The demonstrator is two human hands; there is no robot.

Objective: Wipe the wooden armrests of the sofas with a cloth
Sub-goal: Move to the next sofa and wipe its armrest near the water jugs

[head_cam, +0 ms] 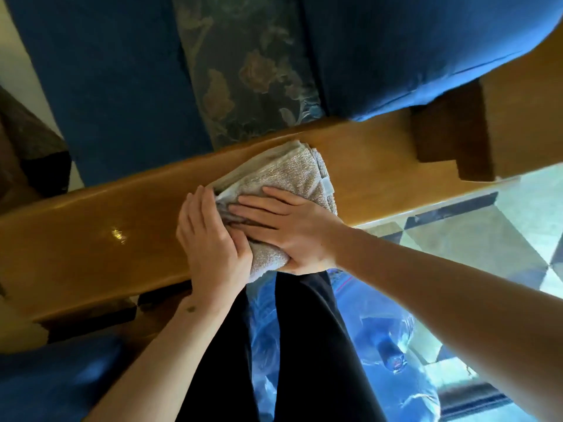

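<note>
A wide, glossy wooden armrest (100, 236) runs across the view from lower left to upper right. A folded grey terry cloth (289, 175) lies on its middle. My right hand (289, 229) presses flat on the cloth, fingers pointing left, thumb curled under its near edge. My left hand (210, 242) rests against the cloth's left side, fingers lying along its folded edge and partly tucked under my right fingers. Both hands hold the cloth against the wood.
Blue sofa cushions (115, 86) and a floral cushion (253, 71) lie beyond the armrest. A wooden frame block (451, 135) joins the armrest at the right. My dark trousers (298, 354) and a tiled floor (475, 239) show below.
</note>
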